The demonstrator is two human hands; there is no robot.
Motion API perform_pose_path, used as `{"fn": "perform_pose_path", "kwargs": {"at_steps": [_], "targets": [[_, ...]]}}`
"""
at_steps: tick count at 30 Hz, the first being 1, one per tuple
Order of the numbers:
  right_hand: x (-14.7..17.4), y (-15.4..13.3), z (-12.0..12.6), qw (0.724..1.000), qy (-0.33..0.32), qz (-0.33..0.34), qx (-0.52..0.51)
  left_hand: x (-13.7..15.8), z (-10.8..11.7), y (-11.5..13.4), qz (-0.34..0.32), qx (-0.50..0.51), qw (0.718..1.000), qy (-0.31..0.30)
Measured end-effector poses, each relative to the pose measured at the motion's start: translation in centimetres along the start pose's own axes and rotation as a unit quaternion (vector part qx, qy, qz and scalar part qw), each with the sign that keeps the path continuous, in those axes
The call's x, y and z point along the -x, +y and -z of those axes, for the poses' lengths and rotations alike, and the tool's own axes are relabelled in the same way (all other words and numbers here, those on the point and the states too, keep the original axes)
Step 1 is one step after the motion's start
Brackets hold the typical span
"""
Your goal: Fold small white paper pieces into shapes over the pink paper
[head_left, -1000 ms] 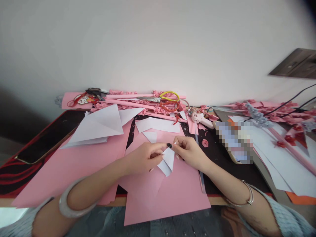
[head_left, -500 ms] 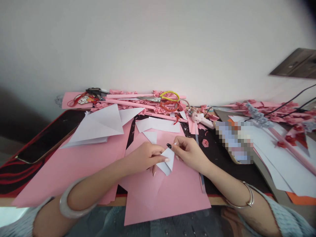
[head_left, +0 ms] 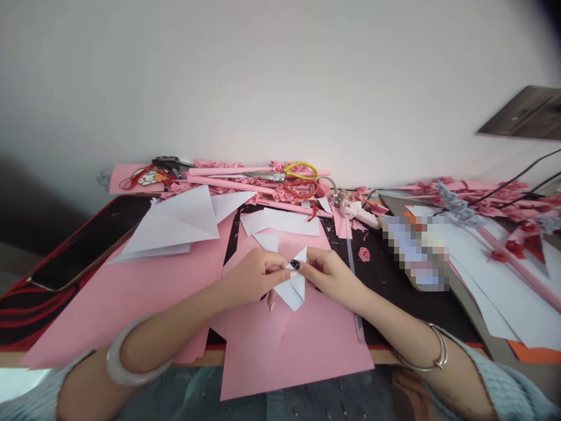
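Note:
A small folded piece of white paper (head_left: pixel 293 293) is held up between both hands, over pink sheets (head_left: pixel 302 356) on the desk. My left hand (head_left: pixel 256 273) pinches its left side, the thumb on top and some fingers behind. My right hand (head_left: pixel 328 270) grips the upper right part, its dark-nailed thumb pressed on the front face beside the left thumb. A pointed corner sticks up above the thumbs, and a diagonal fold edge shows lower down. White paper scraps (head_left: pixel 280 222) lie just behind the hands.
Larger white folded sheets (head_left: pixel 175 219) and a phone (head_left: pixel 87 242) lie at left. Scissors (head_left: pixel 280 174) rest on pink paper stems at the back. A glue gun (head_left: pixel 357 210), a small pink paper rose (head_left: pixel 363 254) and a blurred-out phone-like object (head_left: pixel 416 254) are to the right.
My right thumb has slid down and left along the white paper to meet the left thumb. The paper's upper corner now stands clear above the fingers. Things around stay put.

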State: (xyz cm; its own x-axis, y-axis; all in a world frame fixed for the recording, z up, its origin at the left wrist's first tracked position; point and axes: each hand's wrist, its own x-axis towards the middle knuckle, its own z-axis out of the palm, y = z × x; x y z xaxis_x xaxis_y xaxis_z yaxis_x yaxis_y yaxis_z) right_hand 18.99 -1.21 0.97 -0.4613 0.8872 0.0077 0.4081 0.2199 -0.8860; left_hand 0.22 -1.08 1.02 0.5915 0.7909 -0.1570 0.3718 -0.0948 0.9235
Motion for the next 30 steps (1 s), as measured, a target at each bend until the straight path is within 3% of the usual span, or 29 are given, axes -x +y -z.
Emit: {"fn": "perform_pose_path", "kwargs": {"at_steps": [30], "targets": [[0.1, -0.28, 0.12, 0.999, -0.007, -0.001, 0.032, -0.26, 0.25, -0.21, 0.019, 0.051, 0.998, -0.044]]}}
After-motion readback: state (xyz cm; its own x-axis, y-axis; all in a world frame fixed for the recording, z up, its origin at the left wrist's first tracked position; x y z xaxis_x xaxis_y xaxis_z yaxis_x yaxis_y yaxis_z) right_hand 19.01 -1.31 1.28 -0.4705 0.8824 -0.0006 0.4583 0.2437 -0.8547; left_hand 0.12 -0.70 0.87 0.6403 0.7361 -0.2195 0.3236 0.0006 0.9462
